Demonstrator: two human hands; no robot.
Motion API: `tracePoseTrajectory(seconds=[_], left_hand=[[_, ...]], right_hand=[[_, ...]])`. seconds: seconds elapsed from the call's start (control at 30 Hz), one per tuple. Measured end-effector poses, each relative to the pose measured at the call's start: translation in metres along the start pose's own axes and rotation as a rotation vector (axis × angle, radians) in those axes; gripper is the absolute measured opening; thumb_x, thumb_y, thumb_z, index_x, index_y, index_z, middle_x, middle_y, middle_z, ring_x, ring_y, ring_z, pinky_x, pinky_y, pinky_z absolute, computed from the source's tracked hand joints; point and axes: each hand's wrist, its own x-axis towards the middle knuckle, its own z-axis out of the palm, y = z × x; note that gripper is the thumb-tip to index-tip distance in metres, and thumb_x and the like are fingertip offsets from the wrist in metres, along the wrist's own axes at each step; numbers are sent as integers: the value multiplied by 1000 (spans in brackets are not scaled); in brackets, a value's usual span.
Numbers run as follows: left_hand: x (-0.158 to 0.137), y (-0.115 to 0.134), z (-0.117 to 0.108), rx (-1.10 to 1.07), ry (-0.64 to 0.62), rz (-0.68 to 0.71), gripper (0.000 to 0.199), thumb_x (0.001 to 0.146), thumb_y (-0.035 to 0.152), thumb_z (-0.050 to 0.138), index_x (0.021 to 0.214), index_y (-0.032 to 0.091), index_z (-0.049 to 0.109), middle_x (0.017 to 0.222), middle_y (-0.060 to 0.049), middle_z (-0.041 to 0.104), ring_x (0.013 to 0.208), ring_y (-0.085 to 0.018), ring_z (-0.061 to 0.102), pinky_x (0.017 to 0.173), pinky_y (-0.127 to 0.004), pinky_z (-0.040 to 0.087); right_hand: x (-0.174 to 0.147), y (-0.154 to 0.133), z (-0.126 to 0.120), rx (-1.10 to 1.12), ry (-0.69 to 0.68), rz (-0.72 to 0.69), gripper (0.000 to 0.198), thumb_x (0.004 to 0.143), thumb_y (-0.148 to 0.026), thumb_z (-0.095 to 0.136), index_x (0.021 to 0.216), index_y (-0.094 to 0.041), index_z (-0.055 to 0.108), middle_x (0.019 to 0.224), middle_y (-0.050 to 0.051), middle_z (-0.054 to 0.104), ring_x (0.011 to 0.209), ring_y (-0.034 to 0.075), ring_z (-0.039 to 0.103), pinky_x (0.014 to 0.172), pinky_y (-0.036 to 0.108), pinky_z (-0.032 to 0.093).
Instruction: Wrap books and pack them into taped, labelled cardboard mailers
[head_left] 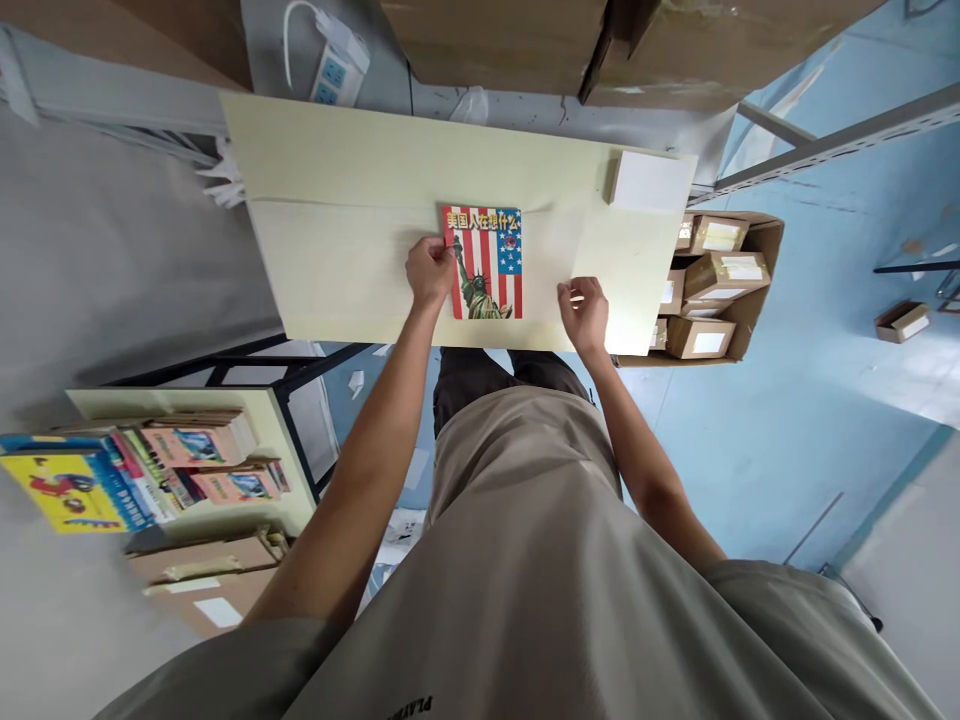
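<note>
A book with a red-and-white striped cover, a blue starred patch and the Statue of Liberty lies face up on the pale table board. My left hand is closed on the book's left edge, thumb and fingers pinched together there. To the right of the book, a thin see-through plastic film shows faintly on the board. My right hand has its fingers curled into a pinch at the film's lower right corner, apart from the book.
A white stack sits at the board's far right corner. Beyond the board are a power strip and large cartons. An open carton of small boxes stands right. Books fill a lower table at left.
</note>
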Motion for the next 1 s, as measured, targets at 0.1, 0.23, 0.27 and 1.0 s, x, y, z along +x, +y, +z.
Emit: tracePoseTrajectory(seconds=[0.1,0.23,0.27,1.0], left_hand=[[-4,5,-5,82,-5,-5,45,100,65,88,110,23,74,107,-9,82,116,-30,83,121,-49,65],[-25,17,-12,180,-17,25,49,110,71,74,114,23,73,118,-13,82,122,-30,81,122,-48,63],[-33,20,-12,207,-24,39,49,112,72,70,109,23,74,117,-14,81,125,-32,80,123,-48,62],[-57,7,-4,300,49,70,18,102,23,80,86,24,72,110,-10,78,99,-27,78,112,-45,65]], right_hand=[[-1,-31,23,-14,-70,-174,35,124,-52,52,121,-25,74,147,16,74,109,25,80,92,40,71],[8,-66,75,-93,-188,-207,25,124,-38,53,125,-24,74,158,17,69,115,26,81,97,42,72],[11,-73,88,-127,-214,-189,23,123,-35,54,125,-23,74,160,17,69,119,27,81,100,43,72],[84,-30,86,120,-234,269,27,107,-43,79,91,-24,69,92,5,77,92,25,75,89,41,65]])
